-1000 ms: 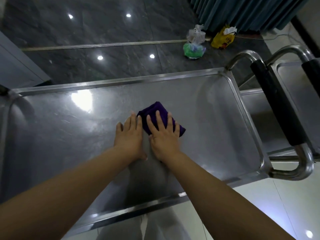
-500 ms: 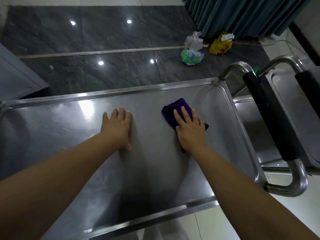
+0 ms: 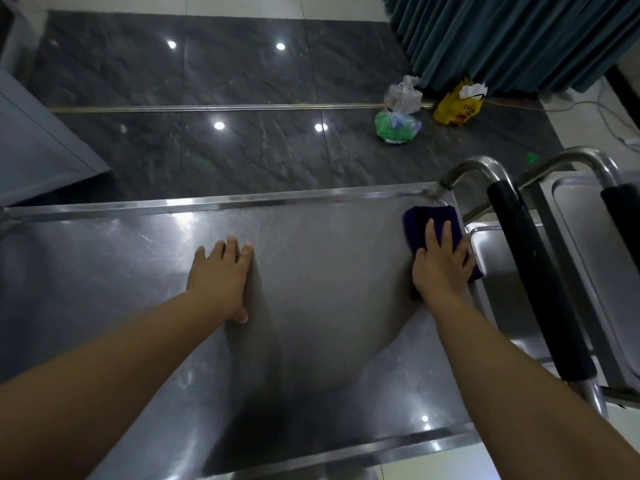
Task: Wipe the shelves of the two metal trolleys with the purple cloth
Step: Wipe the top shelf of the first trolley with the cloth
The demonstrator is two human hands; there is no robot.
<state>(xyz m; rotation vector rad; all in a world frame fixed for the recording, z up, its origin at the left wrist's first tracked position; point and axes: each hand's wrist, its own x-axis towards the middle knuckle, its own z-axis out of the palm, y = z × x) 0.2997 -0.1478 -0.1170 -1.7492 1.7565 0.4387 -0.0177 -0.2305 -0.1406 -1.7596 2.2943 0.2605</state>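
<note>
Both grips released, left hand flat on shelf, right hand pressing purple cloth

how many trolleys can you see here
2. The near trolley fills the middle of the view, with the purple cloth on its top shelf. The second trolley stands beside it at the right, partly cut off by the picture's edge.

Before me lies a floor of dark grey glossy stone tiles, and small round spots of reflected light shine on it. A thin brass-coloured metal strip crosses it. At the far right hangs a teal pleated curtain; at its foot I see a yellow plastic bag, a clear plastic bag and a green plastic bag. A pale grey cabinet stands at my left.
</note>
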